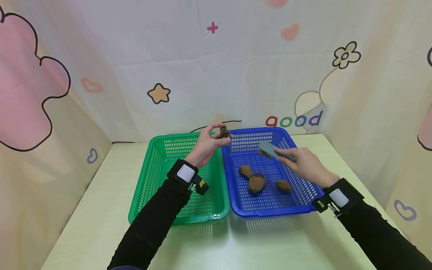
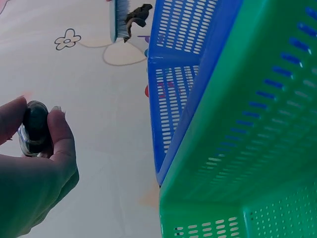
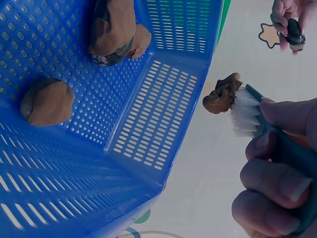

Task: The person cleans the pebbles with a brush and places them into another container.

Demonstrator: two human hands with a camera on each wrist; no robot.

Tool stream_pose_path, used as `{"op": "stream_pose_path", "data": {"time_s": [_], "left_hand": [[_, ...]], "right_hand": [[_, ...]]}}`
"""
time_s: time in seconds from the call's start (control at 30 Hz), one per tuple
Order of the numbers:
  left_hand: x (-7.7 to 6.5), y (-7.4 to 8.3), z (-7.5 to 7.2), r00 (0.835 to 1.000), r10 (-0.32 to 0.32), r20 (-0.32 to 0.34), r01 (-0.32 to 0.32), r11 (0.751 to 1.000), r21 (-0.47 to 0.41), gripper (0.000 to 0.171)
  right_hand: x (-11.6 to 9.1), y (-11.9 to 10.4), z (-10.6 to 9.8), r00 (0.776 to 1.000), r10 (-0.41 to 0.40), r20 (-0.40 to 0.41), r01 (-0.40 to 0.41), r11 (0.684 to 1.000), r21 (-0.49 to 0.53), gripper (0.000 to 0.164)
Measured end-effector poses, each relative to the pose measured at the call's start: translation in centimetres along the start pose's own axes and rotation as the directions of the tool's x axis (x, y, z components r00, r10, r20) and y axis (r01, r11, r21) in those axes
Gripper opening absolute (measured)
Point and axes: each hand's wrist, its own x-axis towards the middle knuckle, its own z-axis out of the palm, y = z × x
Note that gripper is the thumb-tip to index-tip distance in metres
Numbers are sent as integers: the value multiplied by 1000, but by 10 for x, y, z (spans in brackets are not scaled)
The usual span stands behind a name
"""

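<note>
Over the gap between the two baskets, my left hand [image 1: 204, 148] pinches a small dark, rounded shell-like piece [image 1: 224, 132] between thumb and fingers. In the left wrist view this piece [image 2: 35, 126] has a paler, ridged edge; its exact kind is unclear. My right hand [image 1: 308, 165] grips a grey-green brush [image 1: 268, 149] by its handle, above the blue basket [image 1: 273, 213]. A lump of brown mud [image 3: 222, 94] clings to the white bristles [image 3: 245, 114] in the right wrist view. Several mud-coated pieces lie in the blue basket, among them one mud-coated piece [image 3: 49, 103] apart from the others.
The green basket [image 1: 206, 218] stands on the left, its side against the blue basket. Both sit on a pale table [image 1: 101, 210], with a printed white curtain [image 1: 202, 67] close behind. A thin dark cord [image 1: 233, 121] shows behind the baskets.
</note>
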Motion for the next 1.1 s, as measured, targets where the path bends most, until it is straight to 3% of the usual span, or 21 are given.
{"op": "stream_pose_path", "data": {"time_s": [0.2,0.4,1.1], "left_hand": [[-4,1,-1,999,20,-34,-15,991,135,53],[-5,-1,-4,998,18,-60,-5,977,213,54],[-10,1,-22,996,-7,-90,35,951,307,54]], "right_hand": [[0,-2,0,1000,-6,-6,6,1000,-1,40],[1,-3,0,1000,3,10,-3,1000,0,41],[3,-1,1,1000,0,13,0,1000,-6,41]]}}
